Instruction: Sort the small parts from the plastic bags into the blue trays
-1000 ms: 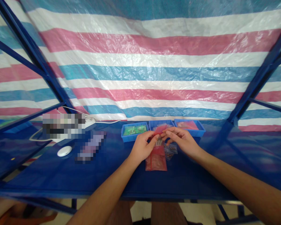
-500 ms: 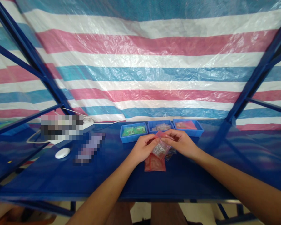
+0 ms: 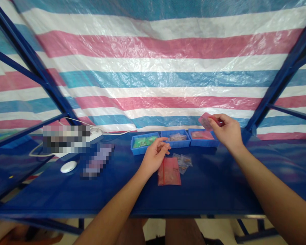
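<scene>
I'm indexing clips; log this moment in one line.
right hand: holds pink plastic bag near rightmost blue bin | left hand: empty, near red zip bag

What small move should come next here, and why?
Probably lower the right hand and release its small pink bag into the rightmost blue bin: the bag appears held above that bin, which contains similar pink material.

You have bright light, glaring white off the crinkled red, white and blue striped plastic sheet point(image 3: 142, 78) and reflecting dully from your glossy dark-blue tabletop point(image 3: 206, 194). Edges look stretched and soft; pixelated patches point(image 3: 98, 161) obscure your left.
</scene>
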The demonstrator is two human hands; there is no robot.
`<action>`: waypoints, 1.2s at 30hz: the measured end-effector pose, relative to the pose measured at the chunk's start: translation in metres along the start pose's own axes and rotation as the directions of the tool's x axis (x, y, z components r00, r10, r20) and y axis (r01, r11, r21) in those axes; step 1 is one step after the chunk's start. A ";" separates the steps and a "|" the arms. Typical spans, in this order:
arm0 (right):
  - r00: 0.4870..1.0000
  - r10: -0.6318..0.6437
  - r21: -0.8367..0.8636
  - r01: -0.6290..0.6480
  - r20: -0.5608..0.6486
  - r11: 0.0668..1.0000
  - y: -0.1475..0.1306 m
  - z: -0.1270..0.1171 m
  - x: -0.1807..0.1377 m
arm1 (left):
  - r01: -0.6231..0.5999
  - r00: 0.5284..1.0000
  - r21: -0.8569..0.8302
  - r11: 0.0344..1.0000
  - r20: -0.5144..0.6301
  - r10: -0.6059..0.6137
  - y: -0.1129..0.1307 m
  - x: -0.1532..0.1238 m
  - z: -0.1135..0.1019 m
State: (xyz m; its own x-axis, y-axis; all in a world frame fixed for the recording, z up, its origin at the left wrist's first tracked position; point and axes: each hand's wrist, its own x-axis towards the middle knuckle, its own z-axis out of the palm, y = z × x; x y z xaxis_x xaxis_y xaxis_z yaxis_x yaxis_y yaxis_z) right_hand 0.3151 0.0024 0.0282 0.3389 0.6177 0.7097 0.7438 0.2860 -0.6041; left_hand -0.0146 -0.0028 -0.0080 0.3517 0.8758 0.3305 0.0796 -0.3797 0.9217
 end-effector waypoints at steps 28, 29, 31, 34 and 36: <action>0.896 -0.370 -0.129 0.409 0.246 0.903 0.051 -0.003 0.025 | -0.036 0.998 0.072 0.997 0.049 0.032 -0.004 0.000 0.000; 0.868 -0.393 -0.111 0.442 0.302 0.890 0.051 0.000 0.023 | -0.035 0.998 0.075 0.997 0.048 0.031 -0.004 0.000 0.000; 0.813 -0.426 -0.070 0.490 0.396 0.869 0.050 0.007 0.019 | -0.031 0.999 0.077 0.997 0.047 0.028 -0.003 0.000 0.001; 0.772 -0.441 -0.030 0.509 0.458 0.861 0.048 0.020 0.013 | -0.026 0.998 0.074 0.997 0.051 0.022 -0.002 -0.001 0.002; 0.767 -0.437 -0.009 0.500 0.469 0.866 0.044 0.027 0.010 | -0.021 0.998 0.074 0.997 0.055 0.017 -0.002 -0.001 0.003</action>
State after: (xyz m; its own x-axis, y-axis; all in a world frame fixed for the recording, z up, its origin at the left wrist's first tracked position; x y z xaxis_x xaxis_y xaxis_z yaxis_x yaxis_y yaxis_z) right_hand 0.3354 0.0412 -0.0012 -0.3357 0.6926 0.6385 0.8190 0.5495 -0.1654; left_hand -0.0125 -0.0035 -0.0109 0.4038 0.8517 0.3341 0.1409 -0.4187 0.8971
